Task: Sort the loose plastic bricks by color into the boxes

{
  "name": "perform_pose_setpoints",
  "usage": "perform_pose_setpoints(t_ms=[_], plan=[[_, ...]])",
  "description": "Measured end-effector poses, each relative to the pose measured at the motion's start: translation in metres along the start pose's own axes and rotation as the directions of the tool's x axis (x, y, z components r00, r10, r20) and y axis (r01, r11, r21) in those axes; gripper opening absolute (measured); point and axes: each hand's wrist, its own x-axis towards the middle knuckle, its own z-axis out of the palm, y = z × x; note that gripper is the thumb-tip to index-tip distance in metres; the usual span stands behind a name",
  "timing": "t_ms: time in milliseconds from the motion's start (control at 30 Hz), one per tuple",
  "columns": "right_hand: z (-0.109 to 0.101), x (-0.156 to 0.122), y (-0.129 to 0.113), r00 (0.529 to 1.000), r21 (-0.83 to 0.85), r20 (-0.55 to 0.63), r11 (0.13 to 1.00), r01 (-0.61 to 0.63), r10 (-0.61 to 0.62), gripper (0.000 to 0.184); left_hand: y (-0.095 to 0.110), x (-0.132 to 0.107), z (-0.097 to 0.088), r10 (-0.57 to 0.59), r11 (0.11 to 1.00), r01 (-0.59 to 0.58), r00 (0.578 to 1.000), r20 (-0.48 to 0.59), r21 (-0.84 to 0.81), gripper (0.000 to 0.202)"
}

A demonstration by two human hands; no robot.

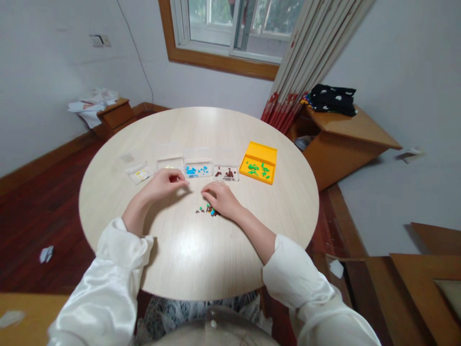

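Note:
My left hand (163,184) hovers just before the clear boxes, thumb and forefinger curled together in a pinch; what sits at the fingertips, if anything, is too small to make out. My right hand (222,199) is over the table, fingers bent and tips drawn together, with anything between them hidden. Beneath its edge lies a small pile of mixed tiny building bricks (211,209) in brown, green, blue and yellow, partly covered by the hand. Behind the hands stand a clear box of blue bricks (197,170), a clear box of brown bricks (226,173) and a yellow case (265,153) holding green bricks (256,168).
Two more clear boxes at the left hold yellow-and-white pieces (141,174) and pale yellow pieces (169,167), the latter partly behind my left hand. All rest on a round pale table (187,254). A wooden cabinet (345,137) and a curtain (298,57) stand beyond.

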Motion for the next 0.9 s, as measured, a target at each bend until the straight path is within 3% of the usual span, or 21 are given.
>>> perform_pose_setpoints(t_ms=[33,100,200,300,400,633,900], plan=[[-0.002,0.001,0.002,0.999,0.009,-0.041,1.000,-0.017,0.018,0.009,0.003,-0.001,0.005,0.019,1.000,-0.015,0.987,0.157,-0.027,0.024],[-0.007,0.002,0.008,0.991,0.019,-0.125,0.999,-0.051,0.053,0.010,0.006,-0.002,0.013,0.032,0.998,-0.011,0.914,0.404,-0.054,0.026],[-0.017,0.004,0.020,0.959,0.026,-0.264,0.995,-0.101,0.104,0.011,0.005,-0.003,0.019,0.049,0.999,-0.035,0.821,0.568,-0.036,0.029],[-0.027,0.006,0.032,0.903,0.026,-0.395,0.984,-0.174,0.170,0.012,0.004,-0.003,0.022,0.103,0.993,-0.116,0.793,0.601,-0.018,0.029],[-0.033,0.007,0.041,0.862,0.013,-0.459,0.972,-0.234,0.214,0.014,0.006,-0.004,0.024,0.120,0.989,-0.150,0.797,0.592,0.001,0.024],[-0.033,0.006,0.051,0.860,0.000,-0.456,0.967,-0.256,0.227,0.024,0.010,-0.004,0.027,0.095,0.993,-0.119,0.806,0.585,0.003,0.012],[-0.034,0.005,0.048,0.854,-0.011,-0.477,0.971,-0.241,0.207,0.022,0.008,-0.004,0.028,0.055,0.998,-0.043,0.818,0.573,-0.034,0.016]])
